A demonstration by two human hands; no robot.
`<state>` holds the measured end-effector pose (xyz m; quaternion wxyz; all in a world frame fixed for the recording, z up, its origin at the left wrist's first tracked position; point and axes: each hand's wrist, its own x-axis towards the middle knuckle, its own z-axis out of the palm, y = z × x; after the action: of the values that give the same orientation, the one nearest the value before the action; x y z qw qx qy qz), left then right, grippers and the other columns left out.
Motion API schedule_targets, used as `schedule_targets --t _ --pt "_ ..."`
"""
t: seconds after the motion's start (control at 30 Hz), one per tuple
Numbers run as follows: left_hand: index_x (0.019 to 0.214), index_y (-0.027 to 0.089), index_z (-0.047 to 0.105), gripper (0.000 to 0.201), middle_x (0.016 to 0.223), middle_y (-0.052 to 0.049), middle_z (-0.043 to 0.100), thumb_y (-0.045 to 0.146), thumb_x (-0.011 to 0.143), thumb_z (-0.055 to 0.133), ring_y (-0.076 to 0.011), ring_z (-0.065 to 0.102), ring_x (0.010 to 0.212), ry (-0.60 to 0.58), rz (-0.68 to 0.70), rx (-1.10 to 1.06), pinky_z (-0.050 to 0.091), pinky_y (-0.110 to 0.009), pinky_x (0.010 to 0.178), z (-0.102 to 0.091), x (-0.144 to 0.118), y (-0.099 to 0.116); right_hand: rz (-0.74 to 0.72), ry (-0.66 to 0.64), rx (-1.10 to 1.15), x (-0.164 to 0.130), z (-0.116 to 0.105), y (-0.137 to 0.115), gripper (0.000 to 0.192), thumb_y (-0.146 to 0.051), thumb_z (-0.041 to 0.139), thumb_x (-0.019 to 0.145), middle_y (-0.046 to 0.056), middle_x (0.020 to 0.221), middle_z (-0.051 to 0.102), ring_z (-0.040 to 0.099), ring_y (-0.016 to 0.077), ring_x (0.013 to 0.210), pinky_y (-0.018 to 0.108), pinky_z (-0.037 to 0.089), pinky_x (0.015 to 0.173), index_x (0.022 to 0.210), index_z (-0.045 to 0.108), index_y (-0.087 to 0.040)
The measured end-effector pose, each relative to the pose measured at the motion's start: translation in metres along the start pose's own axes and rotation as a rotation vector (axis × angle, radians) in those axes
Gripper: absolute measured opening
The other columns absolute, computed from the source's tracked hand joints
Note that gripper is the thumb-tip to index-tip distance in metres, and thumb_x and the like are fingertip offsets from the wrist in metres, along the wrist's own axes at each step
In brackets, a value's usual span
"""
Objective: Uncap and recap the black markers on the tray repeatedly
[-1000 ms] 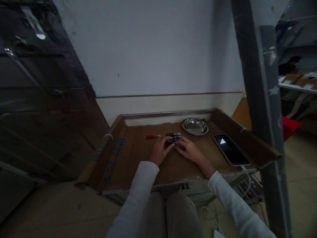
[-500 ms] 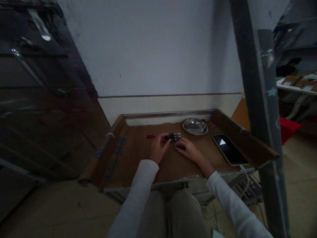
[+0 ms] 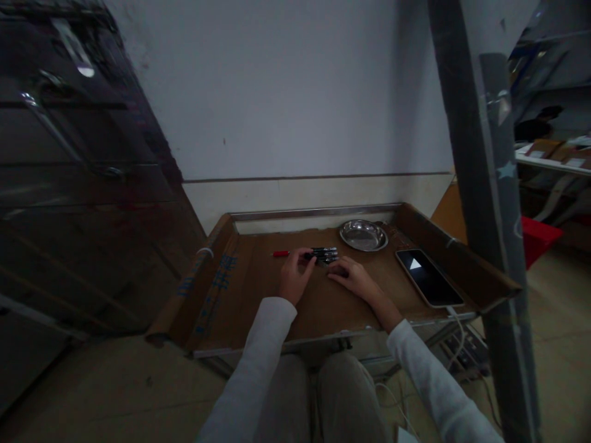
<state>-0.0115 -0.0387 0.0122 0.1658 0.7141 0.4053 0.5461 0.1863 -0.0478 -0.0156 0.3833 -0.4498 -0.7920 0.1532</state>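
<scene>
Black pens [image 3: 329,250] showed clearer now on the worktop [image 3: 258,283]: the left hand [image 3: 295,275] had drawn back, overlapping the red pen [image 3: 280,253], fingers curled at their ends. Right hand [image 3: 354,277], half-curled, sat just beside; whether either gripped one, I couldn't tell.

One wide view, from the head, looks forward and down past the thighs [image 3: 348,394] to the left hand [image 3: 292,278] and right hand [image 3: 354,278], near and central over a cardboard-covered table [image 3: 252,289], with the wall [image 3: 295,92] straight ahead beyond and a post [image 3: 484,203] at right.
</scene>
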Motion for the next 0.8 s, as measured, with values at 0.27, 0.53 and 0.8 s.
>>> schedule_targets --t 0.27,0.53,0.8 --pt "0.093 0.018 0.054 0.01 0.091 -0.003 0.062 0.024 0.084 0.055 -0.0146 0.062 0.082 -0.233 0.04 0.061 0.05 -0.03 0.078 0.009 -0.002 -0.01 -0.009 0.034 -0.089 -0.016 -0.008 0.0 0.013 -0.029 0.056 0.086 0.005 0.088 0.058 0.057 0.0181 0.087 0.033 0.047 0.081 0.087 0.065 -0.02" --pt "0.085 0.022 0.057 0.006 0.091 -0.002 0.062 0.017 0.083 0.053 -0.0183 0.057 0.092 -0.467 0.148 0.29 0.046 -0.035 0.085 0.012 0.0 -0.009 -0.049 0.007 -0.145 -0.012 -0.003 -0.001 0.012 -0.027 0.056 0.086 0.005 0.092 0.057 0.057 0.0184 0.089 0.034 0.048 0.082 0.093 0.064 -0.022" --pt "0.092 0.022 0.059 0.015 0.096 -0.005 0.06 0.016 0.085 0.048 -0.0206 0.054 0.097 -0.389 0.243 0.388 0.043 -0.04 0.092 0.013 0.002 -0.005 -0.047 0.045 -0.175 -0.001 0.001 0.01 0.014 -0.029 0.054 0.087 0.006 0.093 0.055 0.057 0.0189 0.09 0.035 0.048 0.083 0.095 0.063 -0.022"
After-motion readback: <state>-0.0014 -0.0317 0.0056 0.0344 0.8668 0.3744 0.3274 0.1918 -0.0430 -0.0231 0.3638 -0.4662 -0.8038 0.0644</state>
